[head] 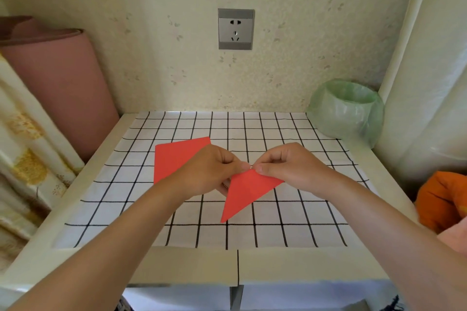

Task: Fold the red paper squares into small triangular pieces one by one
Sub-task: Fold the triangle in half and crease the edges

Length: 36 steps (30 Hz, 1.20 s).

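Head view: creased red paper triangle

Matt red paper, checked cloth

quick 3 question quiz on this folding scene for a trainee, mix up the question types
1. True or false: the left hand and the right hand both pinch the top corner of the folded red triangle.
2. Where does the other red paper lie? A) flat on the checked cloth, partly hidden by the left hand; B) on the floor; C) in a drawer.
3. Fill the gap: the green-lined bin stands at the far ____ corner of the table.
Key: 1 true; 2 A; 3 right.
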{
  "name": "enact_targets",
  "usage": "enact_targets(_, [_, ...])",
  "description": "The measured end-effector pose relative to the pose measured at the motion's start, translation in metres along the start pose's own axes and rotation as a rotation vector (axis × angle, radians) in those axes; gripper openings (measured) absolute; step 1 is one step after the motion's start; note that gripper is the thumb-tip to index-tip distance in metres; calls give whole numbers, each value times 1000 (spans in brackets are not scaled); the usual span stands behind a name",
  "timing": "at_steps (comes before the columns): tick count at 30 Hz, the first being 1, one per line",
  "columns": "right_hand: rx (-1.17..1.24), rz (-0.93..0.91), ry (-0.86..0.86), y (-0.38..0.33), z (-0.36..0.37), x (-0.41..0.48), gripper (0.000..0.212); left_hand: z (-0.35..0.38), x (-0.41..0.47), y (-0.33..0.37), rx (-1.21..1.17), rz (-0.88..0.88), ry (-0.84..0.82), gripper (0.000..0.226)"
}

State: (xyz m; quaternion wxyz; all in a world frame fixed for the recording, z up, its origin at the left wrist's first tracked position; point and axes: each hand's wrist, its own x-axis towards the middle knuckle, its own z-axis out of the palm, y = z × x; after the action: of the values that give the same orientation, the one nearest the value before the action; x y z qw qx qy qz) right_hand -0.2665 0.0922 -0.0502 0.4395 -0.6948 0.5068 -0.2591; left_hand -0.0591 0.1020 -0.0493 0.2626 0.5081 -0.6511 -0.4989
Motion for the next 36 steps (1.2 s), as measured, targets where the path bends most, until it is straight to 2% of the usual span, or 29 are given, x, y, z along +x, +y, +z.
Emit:
enact_targets(6, [-81,27,29,-3,2,5,14,-2,4,-5,51,6,32,21])
enact_targets(23, [-101,69,81,-5,12,6,16,11,10,-9,207,151,65,19])
enact_targets(36, [-47,130,130,3,-10,-2,17,-23,9,-9,163,37,121,25])
